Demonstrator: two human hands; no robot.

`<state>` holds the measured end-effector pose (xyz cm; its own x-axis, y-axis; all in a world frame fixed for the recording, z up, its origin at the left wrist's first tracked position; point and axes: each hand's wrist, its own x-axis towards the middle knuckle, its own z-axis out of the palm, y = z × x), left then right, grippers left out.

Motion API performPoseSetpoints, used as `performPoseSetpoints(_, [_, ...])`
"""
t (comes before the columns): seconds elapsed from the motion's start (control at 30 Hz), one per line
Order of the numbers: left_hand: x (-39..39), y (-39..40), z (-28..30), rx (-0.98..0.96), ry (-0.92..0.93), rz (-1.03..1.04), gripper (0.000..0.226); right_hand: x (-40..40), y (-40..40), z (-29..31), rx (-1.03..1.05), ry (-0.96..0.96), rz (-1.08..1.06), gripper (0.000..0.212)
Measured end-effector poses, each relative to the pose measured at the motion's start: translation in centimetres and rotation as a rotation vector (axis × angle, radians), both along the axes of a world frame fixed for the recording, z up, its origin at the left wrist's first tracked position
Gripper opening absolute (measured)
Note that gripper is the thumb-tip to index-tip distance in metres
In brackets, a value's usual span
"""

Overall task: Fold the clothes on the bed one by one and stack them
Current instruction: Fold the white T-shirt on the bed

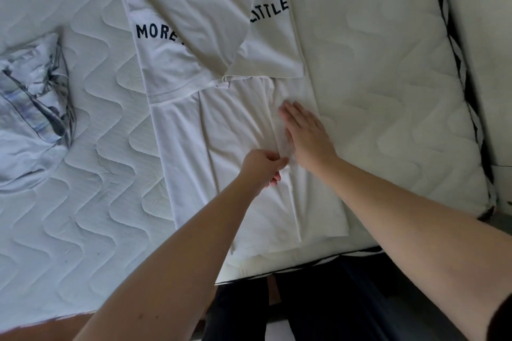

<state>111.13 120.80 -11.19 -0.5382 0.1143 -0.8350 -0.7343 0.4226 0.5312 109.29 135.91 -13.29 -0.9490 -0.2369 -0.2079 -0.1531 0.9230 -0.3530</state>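
Hands: left pinches white T-shirt, right presses flat.

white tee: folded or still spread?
Partly folded. White T-shirt has both sides and sleeves turned inward, length still stretched out; left hand pinches it, right hand presses flat.

- left hand and right hand bare, no rings, no watch, no gloves
- both forearms bare up to frame edge
- dark sleeve edge at right arm, bottom right corner
- dark trousers at bottom centre, blackish, fabric detail unclear
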Motion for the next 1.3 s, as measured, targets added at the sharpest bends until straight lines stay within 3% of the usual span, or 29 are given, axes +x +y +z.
performPoseSetpoints(0.23, [6.5, 1.3, 0.8, 0.015, -0.081, -0.056, 0.016, 8.6, 2.4, 1.2, -0.003, -0.086, -0.105, 0.072])
performPoseSetpoints(0.37, [9.9, 1.4, -0.4, 0.025, -0.022, -0.045, 0.014, 13.2, 2.6, 0.8, -0.046, -0.137, -0.221, 0.087])
performPoseSetpoints(0.6, [12.7, 0.6, 0.2, -0.170, 0.106, -0.306, 0.013, 18.5, 1.9, 2.0, -0.114, -0.146, -0.579, 0.101])
performPoseSetpoints(0.67, [13.7, 0.2, 1.0, -0.210, 0.112, -0.374, 0.016, 19.3, 2.0, 2.6, -0.170, -0.193, -0.701, 0.092])
performPoseSetpoints(0.77, [14.6, -2.0, 2.1, -0.242, 0.213, -0.325, 0.017, 20.1, 2.7, 3.4, -0.401, -0.336, -0.910, 0.051])
performPoseSetpoints(0.83, [15.3, -4.8, 2.9, -0.291, 0.344, -0.199, 0.017, 20.7, 3.3, 3.8, -0.419, -0.437, -0.936, 0.028])
performPoseSetpoints(0.93, [16.4, -9.7, 3.8, -0.376, 0.480, 0.106, 0.018, 21.3, 3.8, 3.9, -0.594, -0.528, -1.079, 0.022])
performPoseSetpoints(1.07, [18.0, -15.5, 3.4, -0.586, 0.406, 0.301, 0.016, 20.6, 3.7, 4.3, -0.919, -0.558, -1.303, 0.028])
performPoseSetpoints(1.2, [19.9, -17.6, 1.8, -0.546, 0.158, 0.262, 0.042, 20.1, 3.4, 3.9, -0.858, -0.581, -1.285, 0.021])
performPoseSetpoints(1.3, [20.3, -17.4, 1.5, -0.485, 0.093, 0.180, 0.031, 20.1, 3.3, 3.8, -0.755, -0.555, -1.243, 0.017])
